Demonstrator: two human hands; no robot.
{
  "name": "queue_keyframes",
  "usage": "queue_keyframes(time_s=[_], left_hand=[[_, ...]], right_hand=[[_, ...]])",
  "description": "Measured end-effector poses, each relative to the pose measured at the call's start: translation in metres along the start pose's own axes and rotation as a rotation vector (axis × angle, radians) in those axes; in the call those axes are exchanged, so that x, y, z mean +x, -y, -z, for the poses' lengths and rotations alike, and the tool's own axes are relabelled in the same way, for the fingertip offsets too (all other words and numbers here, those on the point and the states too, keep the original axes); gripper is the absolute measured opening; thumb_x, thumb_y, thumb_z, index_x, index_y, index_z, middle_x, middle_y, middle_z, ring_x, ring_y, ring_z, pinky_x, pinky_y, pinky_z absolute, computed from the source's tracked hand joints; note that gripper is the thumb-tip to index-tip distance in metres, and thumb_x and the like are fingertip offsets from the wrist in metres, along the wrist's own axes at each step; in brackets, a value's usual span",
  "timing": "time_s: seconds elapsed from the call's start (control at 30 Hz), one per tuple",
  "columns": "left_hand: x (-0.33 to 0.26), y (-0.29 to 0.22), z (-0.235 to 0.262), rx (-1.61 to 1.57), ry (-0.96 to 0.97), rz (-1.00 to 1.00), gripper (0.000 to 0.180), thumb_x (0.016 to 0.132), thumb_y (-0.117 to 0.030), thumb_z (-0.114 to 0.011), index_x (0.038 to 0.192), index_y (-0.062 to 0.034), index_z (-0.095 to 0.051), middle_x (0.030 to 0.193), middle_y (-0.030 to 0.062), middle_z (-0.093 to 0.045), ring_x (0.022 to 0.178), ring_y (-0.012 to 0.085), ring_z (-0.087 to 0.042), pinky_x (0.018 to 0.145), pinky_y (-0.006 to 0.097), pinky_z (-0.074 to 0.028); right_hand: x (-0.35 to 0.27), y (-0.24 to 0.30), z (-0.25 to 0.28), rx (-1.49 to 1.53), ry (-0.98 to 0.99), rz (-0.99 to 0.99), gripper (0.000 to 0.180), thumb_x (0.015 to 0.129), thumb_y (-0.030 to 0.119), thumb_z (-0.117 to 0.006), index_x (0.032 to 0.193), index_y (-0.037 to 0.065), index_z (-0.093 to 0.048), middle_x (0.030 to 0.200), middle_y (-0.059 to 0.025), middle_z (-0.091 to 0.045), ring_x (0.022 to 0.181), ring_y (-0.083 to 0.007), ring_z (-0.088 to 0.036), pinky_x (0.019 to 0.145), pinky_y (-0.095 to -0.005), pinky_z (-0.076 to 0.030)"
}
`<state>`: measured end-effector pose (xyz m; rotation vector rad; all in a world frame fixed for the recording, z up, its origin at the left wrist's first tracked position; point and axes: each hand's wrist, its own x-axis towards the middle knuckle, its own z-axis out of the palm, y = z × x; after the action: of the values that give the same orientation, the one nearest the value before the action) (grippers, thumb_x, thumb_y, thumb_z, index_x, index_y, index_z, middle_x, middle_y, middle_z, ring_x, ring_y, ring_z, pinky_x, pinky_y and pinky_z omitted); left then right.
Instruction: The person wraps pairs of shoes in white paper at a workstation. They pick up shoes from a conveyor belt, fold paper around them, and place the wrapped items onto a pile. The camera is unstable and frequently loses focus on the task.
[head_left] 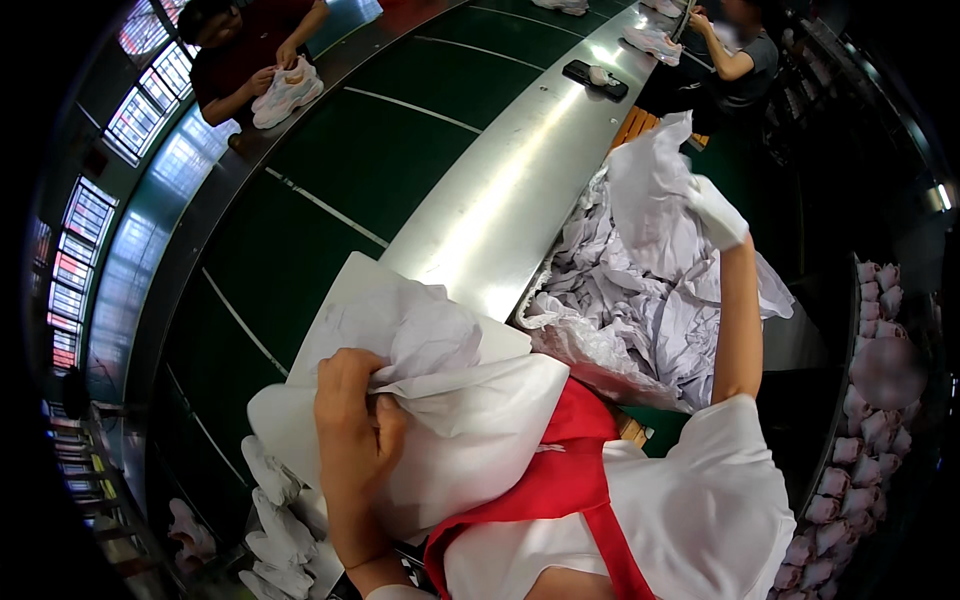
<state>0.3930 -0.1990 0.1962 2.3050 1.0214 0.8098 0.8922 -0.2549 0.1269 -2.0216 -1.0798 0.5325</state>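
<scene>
My bare left hand [358, 410] has its fingers curled on the edge of a white paper sheet [470, 420] that drapes over my lap. Beyond the fingers lies a crumpled piece of thin greyish tissue paper [410, 335], resting on a pale flat board or sheet [350, 285]. My right hand [718, 212], in a white glove, is raised at the far right and grips a crumpled sheet of tissue paper [650, 190]. Under it stands a plastic-lined bin [590, 360] heaped with crumpled tissue paper [630, 300]. The right fingertips are partly hidden by the paper.
A metal worktop [490, 200] runs beside a green conveyor belt [330, 150]. A black object [596, 80] lies on the worktop. White wrapped shapes [275, 520] are stacked at lower left; racked shoes [850, 480] stand at right. Two people work with sneakers [288, 92] farther off.
</scene>
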Motion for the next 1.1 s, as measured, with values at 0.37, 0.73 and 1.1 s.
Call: queue_keyframes(time_s=[0.37, 0.73, 1.1], left_hand=[[-0.017, -0.003, 0.005, 0.241, -0.285, -0.379, 0.015, 0.058, -0.01, -0.056, 0.07, -0.0032, -0.052, 0.136, 0.0211, -0.046, 0.11, 0.0348, -0.053, 0.088, 0.038, -0.043], [-0.028, 0.021, 0.037, 0.416, -0.872, -0.107, 0.019, 0.068, -0.007, -0.063, 0.085, -0.0015, -0.057, 0.071, 0.0059, -0.051, 0.056, 0.0207, -0.05, 0.057, 0.031, -0.042], [-0.037, 0.005, 0.042, -0.117, -0.743, -0.04, 0.039, 0.073, -0.004, -0.064, 0.111, -0.0012, -0.056, 0.081, 0.0084, -0.05, 0.068, 0.0181, -0.052, 0.064, 0.028, -0.046]], right_hand=[[-0.087, 0.245, -0.178, 0.148, 0.814, 0.584, 0.022, 0.075, 0.009, -0.045, 0.089, -0.002, -0.058, 0.067, -0.0079, -0.051, 0.06, -0.014, -0.047, 0.06, -0.0271, -0.043], [-0.034, 0.253, -0.202, 0.592, 0.732, 0.684, 0.079, 0.085, 0.061, -0.055, 0.138, 0.005, -0.04, 0.128, -0.015, -0.052, 0.116, -0.028, -0.053, 0.097, -0.0385, -0.043], [-0.176, 0.281, -0.218, 0.0, 0.157, 1.321, 0.107, 0.073, 0.073, -0.059, 0.142, -0.003, -0.03, 0.141, -0.0203, -0.039, 0.128, -0.0336, -0.043, 0.106, -0.0422, -0.031]])
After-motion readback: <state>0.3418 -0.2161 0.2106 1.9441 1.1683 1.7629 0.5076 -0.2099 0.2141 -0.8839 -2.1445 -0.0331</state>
